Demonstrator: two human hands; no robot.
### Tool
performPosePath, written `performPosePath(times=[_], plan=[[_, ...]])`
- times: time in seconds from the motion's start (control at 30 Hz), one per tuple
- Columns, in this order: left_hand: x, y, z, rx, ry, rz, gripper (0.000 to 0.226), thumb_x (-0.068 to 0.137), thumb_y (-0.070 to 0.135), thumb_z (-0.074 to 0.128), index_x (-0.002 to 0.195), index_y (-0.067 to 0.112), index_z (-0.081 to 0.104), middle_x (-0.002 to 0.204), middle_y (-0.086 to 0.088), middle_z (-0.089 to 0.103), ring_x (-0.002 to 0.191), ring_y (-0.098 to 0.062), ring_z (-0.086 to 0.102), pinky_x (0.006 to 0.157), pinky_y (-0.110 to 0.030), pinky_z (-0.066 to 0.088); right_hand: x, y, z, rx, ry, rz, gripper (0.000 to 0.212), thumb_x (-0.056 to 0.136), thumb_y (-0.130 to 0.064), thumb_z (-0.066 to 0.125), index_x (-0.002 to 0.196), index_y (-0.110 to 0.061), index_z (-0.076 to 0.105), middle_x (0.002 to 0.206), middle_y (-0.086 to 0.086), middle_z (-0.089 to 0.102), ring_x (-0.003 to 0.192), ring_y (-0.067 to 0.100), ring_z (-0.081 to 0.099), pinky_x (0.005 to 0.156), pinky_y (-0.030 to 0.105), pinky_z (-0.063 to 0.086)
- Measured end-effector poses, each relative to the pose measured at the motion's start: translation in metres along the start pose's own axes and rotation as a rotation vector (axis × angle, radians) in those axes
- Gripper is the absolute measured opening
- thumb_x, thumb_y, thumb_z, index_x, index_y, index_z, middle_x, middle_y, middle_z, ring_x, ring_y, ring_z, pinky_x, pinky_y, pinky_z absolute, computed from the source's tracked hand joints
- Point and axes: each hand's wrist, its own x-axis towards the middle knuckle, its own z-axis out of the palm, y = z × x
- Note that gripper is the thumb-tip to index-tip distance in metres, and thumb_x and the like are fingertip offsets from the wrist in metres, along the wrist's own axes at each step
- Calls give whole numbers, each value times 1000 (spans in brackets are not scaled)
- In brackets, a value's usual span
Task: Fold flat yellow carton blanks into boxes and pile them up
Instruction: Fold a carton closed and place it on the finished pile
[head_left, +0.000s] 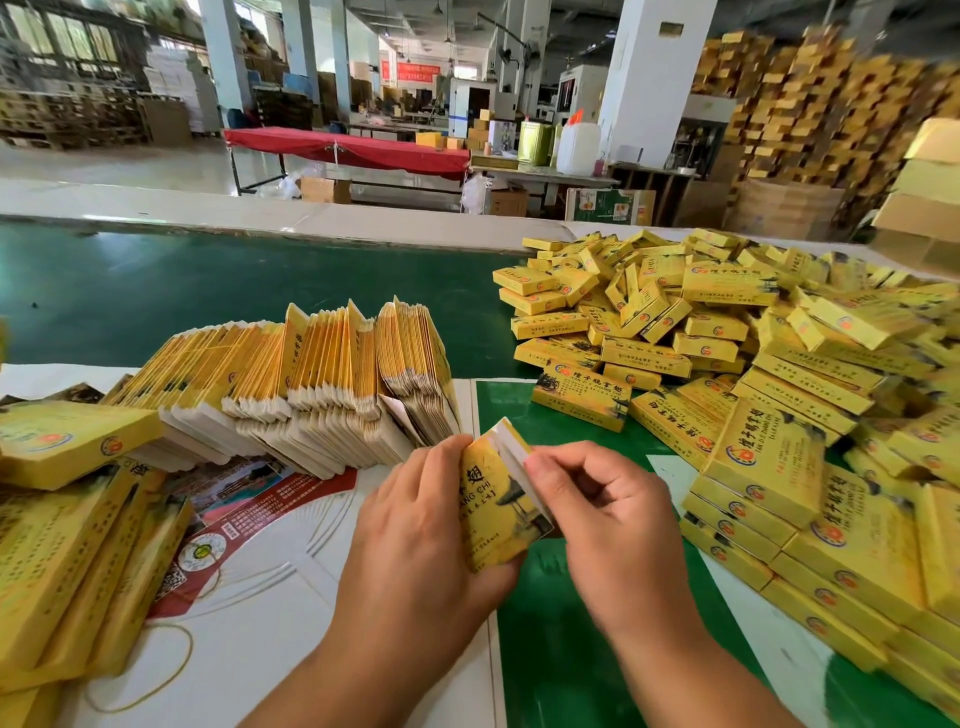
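A yellow carton (496, 512) is held upright over the table's near middle, partly folded, with a white flap showing at its top right end. My left hand (415, 525) grips its left side. My right hand (605, 514) pinches the white flap end with thumb and fingers. A row of flat yellow blanks (311, 374) stands on edge to the left, just behind my hands. A large heap of folded yellow boxes (727, 332) covers the right side of the table.
More bundles of yellow blanks (67, 545) lie at the near left. A printed red and white sheet (244, 514) and a rubber band (171, 670) lie under them. The green table surface (156, 291) stretches behind. Tall stacks of boxes (831, 104) rise at the far right.
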Motion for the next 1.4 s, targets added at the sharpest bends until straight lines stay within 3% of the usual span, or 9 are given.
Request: performPosePath(times=[0.17,0.33,0.63,0.77,0.97,1.07,1.17,1.3,1.4], plan=[[-1,3,-3,41,-30,-14,87,56,58,72,131,32,36,104,24,37,89,7,28,80,-20,34,-1,2,-2,-71,7,-23,19,89,-16,70,77,-29,77,71,-12,74,65,6,68,55,16,53],[-1,1,-1,79,-47,-14,85,58,58,71,130,27,40,109,15,52,96,-5,47,82,-20,35,-1,1,-3,-231,-23,-92,13,89,-19,71,82,-27,79,73,-17,73,70,4,69,55,18,54],[-3,-5,2,26,-23,-68,85,71,47,70,141,20,31,123,7,50,113,-9,45,92,-24,34,-7,-5,6,-502,-185,-329,38,90,-29,61,124,-14,68,123,-6,69,111,-1,64,95,17,51],[-2,-1,-2,-168,22,7,96,71,44,70,150,35,16,117,22,37,100,12,35,86,-7,35,-5,-3,4,-394,-153,-318,33,88,-14,69,121,-15,71,111,-7,71,101,0,65,87,20,54],[4,-2,-7,-338,138,92,26,90,37,56,116,38,56,106,25,58,102,3,56,79,-9,47,4,-1,-11,-386,-62,-354,21,86,-13,67,107,-13,73,106,-7,70,103,-2,62,87,10,47],[10,-8,-8,-376,118,60,20,89,25,53,104,30,66,96,22,65,94,1,61,72,-18,53,6,2,-15,-373,-126,-304,18,84,-12,69,101,-14,74,103,-9,71,102,-3,63,86,7,46],[10,-8,-10,-407,98,94,19,89,22,56,102,31,67,94,23,65,91,4,62,70,-9,51,8,3,-20,-337,-145,-247,15,81,-16,70,95,-19,75,98,-13,72,96,-3,65,79,4,46],[6,-12,-2,-594,-104,-80,32,87,23,66,112,42,58,95,21,67,91,-3,66,63,-16,57,7,2,-24,-302,-151,-205,12,83,-16,70,93,-22,74,89,-14,72,86,4,67,72,9,50],[7,-16,4,-776,-246,-230,28,79,21,72,105,30,65,95,9,74,87,-14,72,63,-23,59,6,0,-25,-215,-117,-64,16,84,-21,71,98,-29,69,90,-14,70,85,7,68,71,15,53]])
